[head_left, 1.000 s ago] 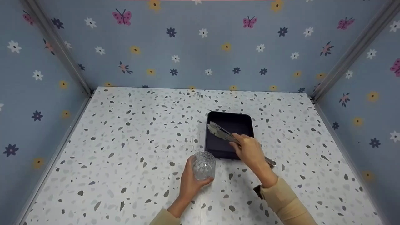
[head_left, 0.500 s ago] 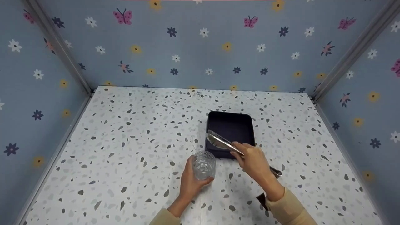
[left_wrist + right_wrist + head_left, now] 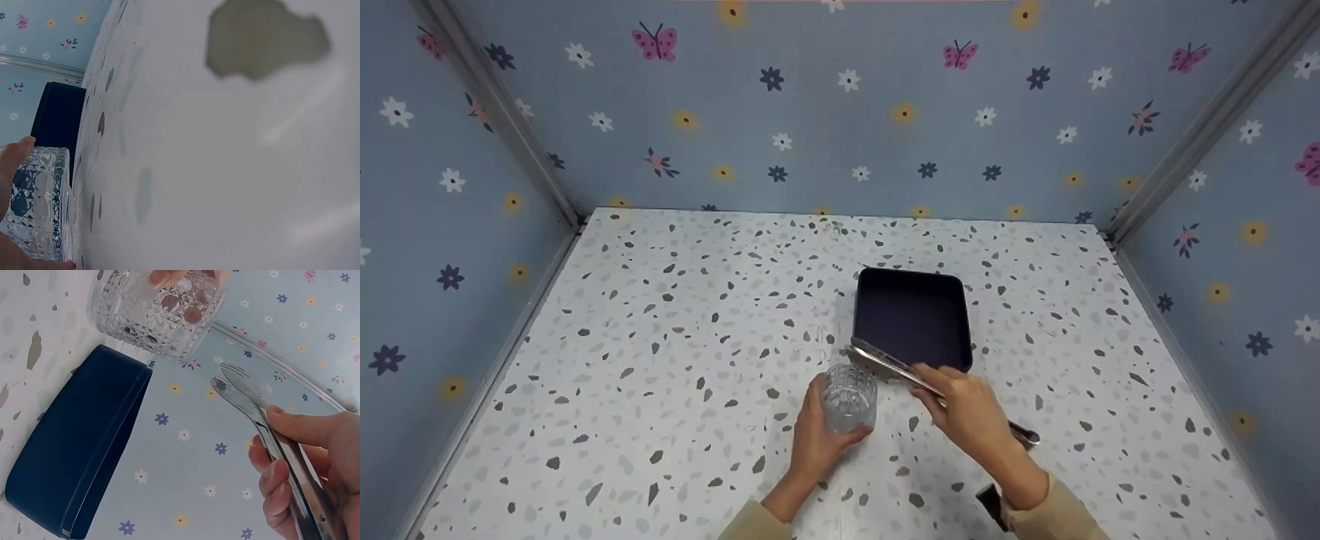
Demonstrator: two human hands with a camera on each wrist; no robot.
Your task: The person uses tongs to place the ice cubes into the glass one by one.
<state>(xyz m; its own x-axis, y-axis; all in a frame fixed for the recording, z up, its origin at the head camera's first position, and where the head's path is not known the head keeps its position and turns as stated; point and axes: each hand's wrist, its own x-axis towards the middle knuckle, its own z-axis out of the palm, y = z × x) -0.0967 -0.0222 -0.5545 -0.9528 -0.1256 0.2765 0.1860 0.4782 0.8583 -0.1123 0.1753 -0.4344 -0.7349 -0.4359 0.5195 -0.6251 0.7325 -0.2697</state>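
My left hand [image 3: 819, 442] holds a clear cut-glass tumbler [image 3: 850, 397] upright on the speckled tabletop, thumb on the near right side, fingers on the left. In the left wrist view the patterned wall of the tumbler [image 3: 42, 202] shows between thumb and fingers. My right hand [image 3: 971, 412] grips metal serving tongs [image 3: 877, 364] around their arms. Their tips, one spoon-like and one tined, overlap the tumbler's far right rim in the head view. In the right wrist view the tips of the tongs [image 3: 233, 391] are slightly parted, above the tumbler's mouth level.
A dark navy square container [image 3: 915, 315] stands just beyond the tumbler, to its right, with its open top up. Blue flowered panels [image 3: 825, 142] wall the table at the back and sides. A dark strap [image 3: 992, 504] hangs at my right cuff.
My right hand has drawn the tongs nearer and lower in view, from over the dark container to the tumbler's rim. The left hand and tumbler have stayed in place.
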